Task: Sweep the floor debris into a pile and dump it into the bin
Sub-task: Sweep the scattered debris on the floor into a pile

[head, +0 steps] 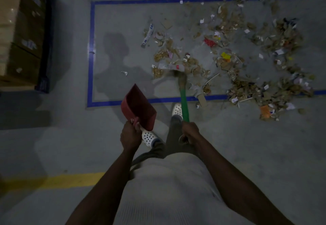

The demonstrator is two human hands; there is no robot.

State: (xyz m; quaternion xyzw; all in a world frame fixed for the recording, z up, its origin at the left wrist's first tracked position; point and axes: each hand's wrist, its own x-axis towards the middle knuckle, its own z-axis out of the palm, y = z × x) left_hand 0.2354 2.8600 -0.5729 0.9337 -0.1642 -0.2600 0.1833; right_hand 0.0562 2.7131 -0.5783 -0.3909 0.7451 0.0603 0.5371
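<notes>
Two hands: both are curled round tools at the centre of the frame, in front of a pale shirt.
Left hand point(130, 134): fingers wrapped round the short handle of the dustpan, left of centre.
Dustpan point(139, 106): red, held off the floor and tilted, its open mouth pointing to the upper left; only its own red inner surface shows inside.
Right hand point(189, 131): gripping the top end of the broom, right of centre.
Broom point(184, 104): the green handle runs up the frame from the right hand; the brownish head is blurred and meets the near edge of the debris.
Shoes point(177, 109): white and perforated, one under the dustpan, one just beside the green handle.
Yellow line point(67, 180): lower left, on the grey floor.
Blue tape point(92, 48): a rectangle outlined on the floor mid-frame; its near edge runs by the forward shoe.
Debris point(247, 62): torn cardboard, paper scraps and wrappers spread across the upper right, mostly inside the blue tape, some spilling over its edges; beyond both hands, touching the broom head, well apart from the dustpan.
Cardboard boxes point(23, 36): stacked at the upper left, closed, contents hidden.
</notes>
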